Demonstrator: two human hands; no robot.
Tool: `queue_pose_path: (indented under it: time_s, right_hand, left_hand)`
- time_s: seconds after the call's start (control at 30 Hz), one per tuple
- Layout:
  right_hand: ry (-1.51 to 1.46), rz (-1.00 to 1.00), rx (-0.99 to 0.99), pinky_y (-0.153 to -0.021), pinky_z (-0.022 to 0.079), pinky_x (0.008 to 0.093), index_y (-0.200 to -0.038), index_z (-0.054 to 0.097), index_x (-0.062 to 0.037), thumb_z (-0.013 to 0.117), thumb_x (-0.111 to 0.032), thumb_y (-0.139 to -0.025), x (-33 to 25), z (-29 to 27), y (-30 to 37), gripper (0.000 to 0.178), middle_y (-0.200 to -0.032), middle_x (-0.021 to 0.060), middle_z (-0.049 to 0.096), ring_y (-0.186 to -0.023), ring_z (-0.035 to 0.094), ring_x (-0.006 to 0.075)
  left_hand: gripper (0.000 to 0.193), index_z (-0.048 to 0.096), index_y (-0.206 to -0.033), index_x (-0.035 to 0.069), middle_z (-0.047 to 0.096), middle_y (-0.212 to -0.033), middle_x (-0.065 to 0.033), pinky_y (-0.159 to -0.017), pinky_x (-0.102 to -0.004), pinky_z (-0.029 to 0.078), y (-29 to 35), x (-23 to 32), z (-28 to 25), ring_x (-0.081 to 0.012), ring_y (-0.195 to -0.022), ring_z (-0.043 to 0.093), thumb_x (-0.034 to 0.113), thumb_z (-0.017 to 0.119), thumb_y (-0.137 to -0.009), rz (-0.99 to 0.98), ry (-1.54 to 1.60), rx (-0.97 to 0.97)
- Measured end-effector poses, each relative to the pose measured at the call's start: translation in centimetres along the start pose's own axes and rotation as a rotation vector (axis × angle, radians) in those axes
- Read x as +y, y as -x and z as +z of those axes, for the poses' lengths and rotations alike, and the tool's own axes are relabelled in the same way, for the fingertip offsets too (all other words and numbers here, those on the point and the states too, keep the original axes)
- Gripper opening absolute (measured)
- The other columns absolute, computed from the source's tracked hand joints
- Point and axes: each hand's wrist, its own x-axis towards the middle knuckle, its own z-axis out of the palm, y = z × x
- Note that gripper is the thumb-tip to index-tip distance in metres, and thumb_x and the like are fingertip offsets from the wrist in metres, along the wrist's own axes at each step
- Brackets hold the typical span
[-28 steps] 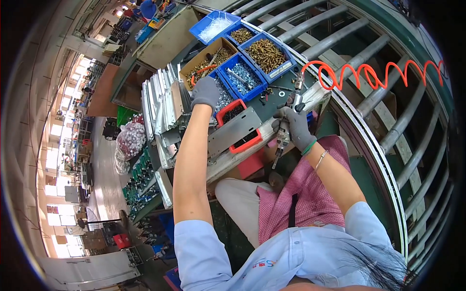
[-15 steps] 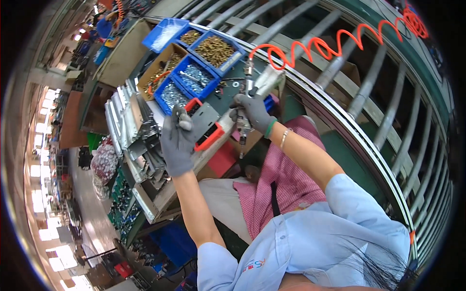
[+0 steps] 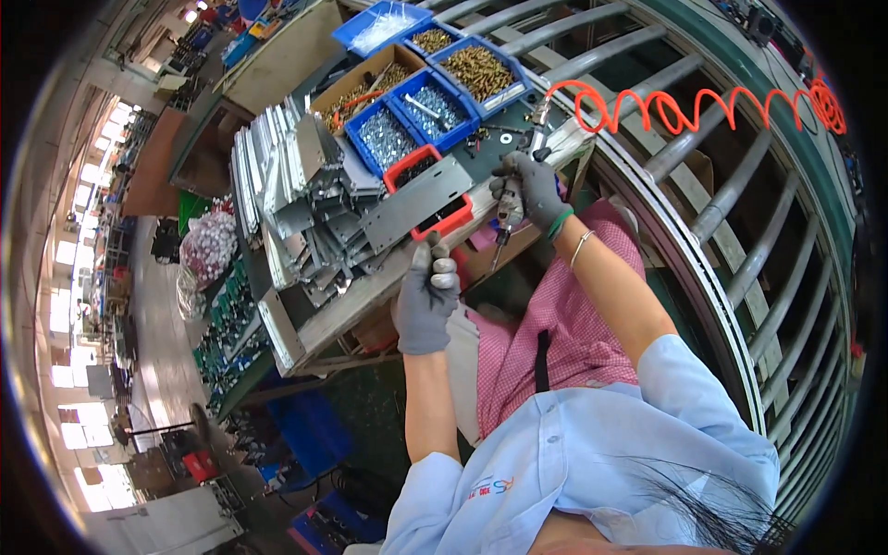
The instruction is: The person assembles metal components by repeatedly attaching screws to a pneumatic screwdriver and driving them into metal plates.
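My right hand (image 3: 536, 192), in a grey glove, is wrapped around a pneumatic screwdriver (image 3: 511, 205), its bit pointing down past the bench edge. An orange coiled air hose (image 3: 680, 109) runs from the tool's top to the far right. My left hand (image 3: 427, 305), also gloved, is closed with fingers curled in front of the bench edge; whatever it may hold is hidden. Just beyond it, a flat grey metal plate (image 3: 416, 205) with small holes lies across a red bin (image 3: 449, 224) of dark small parts.
Left of the plate is a pile of metal brackets (image 3: 287, 185). Blue bins of silver screws (image 3: 384, 139) and brass-coloured fasteners (image 3: 476, 72) stand at the back, beside a cardboard box (image 3: 365, 79). A roller conveyor (image 3: 703, 153) borders the right side.
My left hand has come away from the bracket pile toward me and right, and its fingers have curled in. The right hand keeps hold of the screwdriver. The view has shifted.
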Motion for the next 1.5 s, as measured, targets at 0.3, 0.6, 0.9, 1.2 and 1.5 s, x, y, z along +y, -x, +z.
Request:
queue_pose_path:
  time_s: [0.3,0.6,0.9,1.2,1.5]
  right_hand:
    - [0.007,0.003,-0.018,-0.049,0.050,0.0321,-0.095,0.053,0.0002,0.056,-0.022,-0.082,-0.3,-0.4,0.2,0.026,-0.077,0.0137,0.060,-0.056,0.060,0.0214]
    - [-0.320,-0.199,0.008,-0.063,0.053,0.0327,-0.112,0.050,-0.0043,0.054,-0.015,-0.080,1.5,-3.7,10.0,0.034,-0.096,0.0108,0.058,-0.079,0.058,0.0194]
    - [-0.293,-0.617,-0.345,-0.068,0.050,0.0324,-0.116,0.051,-0.0041,0.058,-0.015,-0.078,-4.3,-0.4,13.9,0.040,-0.100,0.0128,0.049,-0.086,0.051,0.0214]
    - [-0.195,-0.738,-0.410,-0.066,0.050,0.0311,-0.119,0.049,-0.0043,0.062,-0.013,-0.080,-4.6,0.8,15.9,0.041,-0.101,0.0125,0.048,-0.087,0.052,0.0209]
    - [-0.289,-0.601,-0.455,-0.073,0.052,0.0329,-0.119,0.049,-0.0043,0.057,-0.013,-0.085,-6.9,3.3,12.2,0.036,-0.105,0.0105,0.054,-0.088,0.058,0.0186]
  left_hand:
    - [0.025,0.053,-0.114,-0.002,0.061,-0.103,-0.0142,-0.061,-0.0237,0.055,-0.5,-2.5,0.9,-0.0180,-0.083,0.063,0.013,0.051,-0.094,0.237,-0.411,0.124]
    - [0.025,0.059,-0.108,0.001,0.061,-0.087,-0.0070,-0.048,-0.0180,0.045,2.6,-3.7,-3.0,-0.0093,-0.067,0.057,0.020,0.058,-0.092,0.153,-0.464,0.332]
    - [0.025,0.056,-0.110,0.000,0.062,-0.089,-0.0091,-0.052,-0.0187,0.048,3.4,-6.1,-3.1,-0.0109,-0.070,0.059,0.018,0.056,-0.093,0.116,-0.566,0.355]
    - [0.024,0.057,-0.103,0.001,0.060,-0.084,-0.0073,-0.046,-0.0171,0.040,3.5,-6.7,-1.4,-0.0091,-0.064,0.055,0.022,0.057,-0.092,0.027,-0.535,0.252]
    - [0.021,0.062,-0.101,0.001,0.061,-0.076,-0.0036,-0.046,-0.0169,0.038,0.8,-4.1,4.2,-0.0064,-0.057,0.052,0.019,0.056,-0.091,0.206,-1.078,0.212]
